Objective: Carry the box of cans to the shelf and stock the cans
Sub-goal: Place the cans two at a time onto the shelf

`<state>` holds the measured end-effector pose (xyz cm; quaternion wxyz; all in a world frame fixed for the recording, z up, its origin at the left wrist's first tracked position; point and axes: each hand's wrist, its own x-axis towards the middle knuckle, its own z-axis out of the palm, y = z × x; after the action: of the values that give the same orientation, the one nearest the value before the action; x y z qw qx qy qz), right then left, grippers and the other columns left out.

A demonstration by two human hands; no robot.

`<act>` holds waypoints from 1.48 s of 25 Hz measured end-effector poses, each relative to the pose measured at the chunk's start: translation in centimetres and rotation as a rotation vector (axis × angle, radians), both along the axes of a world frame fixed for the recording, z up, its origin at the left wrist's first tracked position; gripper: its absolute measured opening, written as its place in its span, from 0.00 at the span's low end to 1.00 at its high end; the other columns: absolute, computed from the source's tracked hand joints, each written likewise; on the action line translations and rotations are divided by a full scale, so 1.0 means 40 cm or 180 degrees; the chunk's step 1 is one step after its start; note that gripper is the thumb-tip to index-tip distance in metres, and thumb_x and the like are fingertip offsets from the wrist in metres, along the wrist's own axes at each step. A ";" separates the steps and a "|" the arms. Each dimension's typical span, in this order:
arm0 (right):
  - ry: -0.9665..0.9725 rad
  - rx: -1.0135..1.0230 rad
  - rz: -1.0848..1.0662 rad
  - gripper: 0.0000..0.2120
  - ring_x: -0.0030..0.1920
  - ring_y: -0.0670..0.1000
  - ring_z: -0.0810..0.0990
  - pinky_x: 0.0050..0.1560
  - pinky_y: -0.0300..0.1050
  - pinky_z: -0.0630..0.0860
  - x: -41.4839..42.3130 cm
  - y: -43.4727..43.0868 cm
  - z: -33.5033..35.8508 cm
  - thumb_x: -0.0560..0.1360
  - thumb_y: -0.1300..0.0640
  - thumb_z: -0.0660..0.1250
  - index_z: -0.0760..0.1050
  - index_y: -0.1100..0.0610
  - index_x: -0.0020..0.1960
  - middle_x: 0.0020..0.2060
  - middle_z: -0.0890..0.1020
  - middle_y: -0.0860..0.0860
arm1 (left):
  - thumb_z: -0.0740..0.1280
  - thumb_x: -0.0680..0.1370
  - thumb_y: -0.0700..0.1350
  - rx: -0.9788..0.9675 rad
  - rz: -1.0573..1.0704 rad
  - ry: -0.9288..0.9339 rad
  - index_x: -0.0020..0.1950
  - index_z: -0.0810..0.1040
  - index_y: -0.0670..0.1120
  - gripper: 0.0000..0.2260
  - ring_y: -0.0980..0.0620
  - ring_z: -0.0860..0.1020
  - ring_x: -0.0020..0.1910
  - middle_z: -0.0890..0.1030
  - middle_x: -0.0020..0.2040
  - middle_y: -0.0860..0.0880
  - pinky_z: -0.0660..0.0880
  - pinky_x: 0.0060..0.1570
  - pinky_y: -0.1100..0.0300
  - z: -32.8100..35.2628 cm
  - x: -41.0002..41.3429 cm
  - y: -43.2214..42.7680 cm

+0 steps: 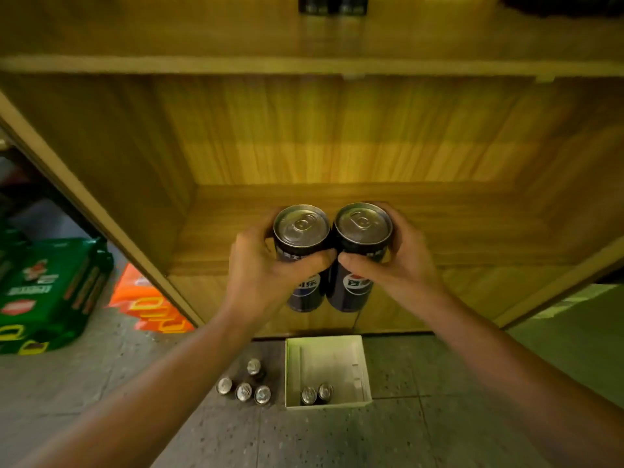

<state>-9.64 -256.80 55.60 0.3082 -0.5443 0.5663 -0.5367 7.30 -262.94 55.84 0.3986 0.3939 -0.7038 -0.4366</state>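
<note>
We hold two cans upright, touching, before the shelf (337, 211): left hand (266, 265) wraps one can (301, 251), right hand (401, 261) the other (361, 255). At 6 o'clock, the box (361, 359) holds two more.

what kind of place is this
Probably a shop or its stockroom: wooden shelves being filled with cola cans, shrink-wrapped green drink packs on the floor, and a white box of more cans.

Counts: 2 dark blue cola cans (305, 265) in hands, 4 on floor (243, 390), 2 inside 1 white cardboard box (363, 366).
</note>
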 end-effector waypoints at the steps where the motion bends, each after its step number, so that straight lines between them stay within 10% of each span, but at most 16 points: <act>1: -0.0037 -0.0120 0.0017 0.25 0.47 0.33 0.78 0.46 0.25 0.72 -0.001 -0.003 0.082 0.57 0.60 0.78 0.71 0.45 0.48 0.41 0.80 0.30 | 0.78 0.60 0.49 -0.0070 -0.0041 0.0062 0.50 0.79 0.54 0.20 0.62 0.81 0.48 0.83 0.45 0.62 0.76 0.46 0.69 0.085 -0.002 -0.005; 12: 0.0136 -0.0595 -0.0464 0.22 0.47 0.35 0.78 0.46 0.28 0.75 -0.010 -0.071 0.580 0.60 0.56 0.78 0.74 0.49 0.51 0.46 0.80 0.40 | 0.77 0.63 0.44 -0.0259 -0.0182 0.0297 0.49 0.78 0.53 0.17 0.62 0.81 0.44 0.82 0.44 0.57 0.77 0.45 0.67 0.607 -0.053 -0.090; 29: -0.0001 -0.0524 -0.1083 0.25 0.43 0.39 0.76 0.36 0.26 0.72 -0.264 -0.472 0.577 0.60 0.57 0.78 0.74 0.58 0.55 0.46 0.79 0.47 | 0.78 0.63 0.47 -0.0260 0.0919 0.0050 0.58 0.78 0.43 0.25 0.52 0.79 0.47 0.83 0.54 0.44 0.75 0.46 0.61 0.629 -0.334 -0.441; 37: -0.0196 -0.0422 -0.0911 0.26 0.47 0.47 0.78 0.46 0.37 0.75 -0.300 -0.616 0.548 0.61 0.56 0.78 0.74 0.59 0.55 0.47 0.80 0.49 | 0.78 0.63 0.47 -0.0118 0.0962 0.0000 0.57 0.77 0.44 0.25 0.53 0.78 0.46 0.83 0.53 0.45 0.75 0.46 0.60 0.602 -0.389 -0.568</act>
<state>-21.63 -281.43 77.51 0.2092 -0.4605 0.5918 -0.6277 -8.25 -285.64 79.92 0.4669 0.4879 -0.6445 -0.3585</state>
